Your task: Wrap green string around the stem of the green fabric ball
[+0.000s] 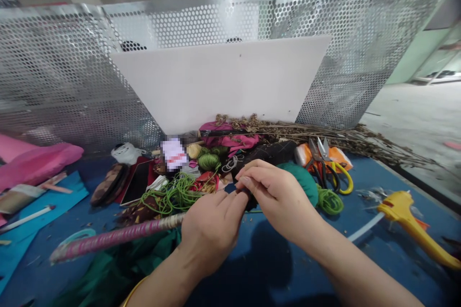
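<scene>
My left hand (212, 230) is closed round a long stick (122, 236) wrapped in pink and white strip, with a pale beige stretch near the fist. The stick points out to the left over dark green cloth (126, 264). My right hand (281, 196) meets the left one at the stick's other end, its fingers bent and pinched together. Something dark shows under the fingertips, but what they grip is hidden. Just behind the hands lie a tangle of green cord (173, 194) and a teal ball (298, 180).
Two pairs of scissors (326, 165) and a yellow glue gun (406, 211) lie to the right. Dried stems (324, 132) stretch along the back before a white board (230, 81) and perforated metal panels (39, 72). At left are blue sheets (68, 196) and pink material (46, 158).
</scene>
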### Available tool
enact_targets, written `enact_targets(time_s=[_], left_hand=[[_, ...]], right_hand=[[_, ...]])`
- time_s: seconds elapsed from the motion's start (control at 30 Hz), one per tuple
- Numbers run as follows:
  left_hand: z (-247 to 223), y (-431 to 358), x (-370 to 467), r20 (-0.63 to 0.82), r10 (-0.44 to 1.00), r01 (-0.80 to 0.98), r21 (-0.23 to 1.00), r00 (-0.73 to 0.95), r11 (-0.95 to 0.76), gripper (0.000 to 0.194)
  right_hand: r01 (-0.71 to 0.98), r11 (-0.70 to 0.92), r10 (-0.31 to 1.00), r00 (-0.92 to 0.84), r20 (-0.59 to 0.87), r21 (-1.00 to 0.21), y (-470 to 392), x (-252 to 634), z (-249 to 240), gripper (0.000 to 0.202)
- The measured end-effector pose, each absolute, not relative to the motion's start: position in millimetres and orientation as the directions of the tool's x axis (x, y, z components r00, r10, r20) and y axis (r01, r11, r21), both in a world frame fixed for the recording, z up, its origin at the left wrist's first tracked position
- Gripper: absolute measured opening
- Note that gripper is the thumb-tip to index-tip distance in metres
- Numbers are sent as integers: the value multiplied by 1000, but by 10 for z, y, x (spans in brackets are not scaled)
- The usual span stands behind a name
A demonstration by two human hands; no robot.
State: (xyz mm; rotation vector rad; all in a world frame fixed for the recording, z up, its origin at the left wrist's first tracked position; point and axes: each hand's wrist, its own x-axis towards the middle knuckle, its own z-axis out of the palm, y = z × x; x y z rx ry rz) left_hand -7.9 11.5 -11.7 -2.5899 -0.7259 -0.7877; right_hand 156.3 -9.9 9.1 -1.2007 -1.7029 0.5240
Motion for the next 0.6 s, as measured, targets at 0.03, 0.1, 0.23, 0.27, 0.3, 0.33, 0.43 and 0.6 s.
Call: enact_targets(time_s=[0.03, 0.1, 0.23, 0.27, 0.3, 0.33, 0.43, 0.6], left_hand=[[-129, 118, -81, 582, 366, 554, -180, 726, -813, 22], [-151, 129, -90, 560, 350, 537, -211, 751, -817, 23], [-159, 148, -106, 544, 317, 509, -246, 777, -825, 25], [-153, 149, -104, 544, 312, 506, -250, 779, -826, 25], [-146, 149, -100, 546, 310, 506, -255, 778, -824, 25], [-138, 147, -95, 547, 309, 509, -259, 778, -821, 25], [-122, 138, -81, 554, 320, 523, -256, 769, -813, 25], [-108, 155, -107, 582, 360, 544, -173, 729, -821, 20]], right_hand=[[481, 423, 891, -68, 448, -768, -98, 1560, 91, 24], [488, 416, 895, -71, 440, -767, -98, 1556, 95, 24], [506, 406, 898, -63, 436, -761, -90, 1557, 100, 24], [506, 407, 897, -63, 438, -760, -86, 1559, 96, 24], [505, 408, 897, -64, 438, -761, -80, 1560, 89, 23], [503, 408, 897, -64, 438, -762, -73, 1561, 81, 23], [489, 402, 901, -61, 430, -774, -56, 1557, 70, 23], [379, 380, 920, -63, 386, -844, -97, 1579, 186, 21]])
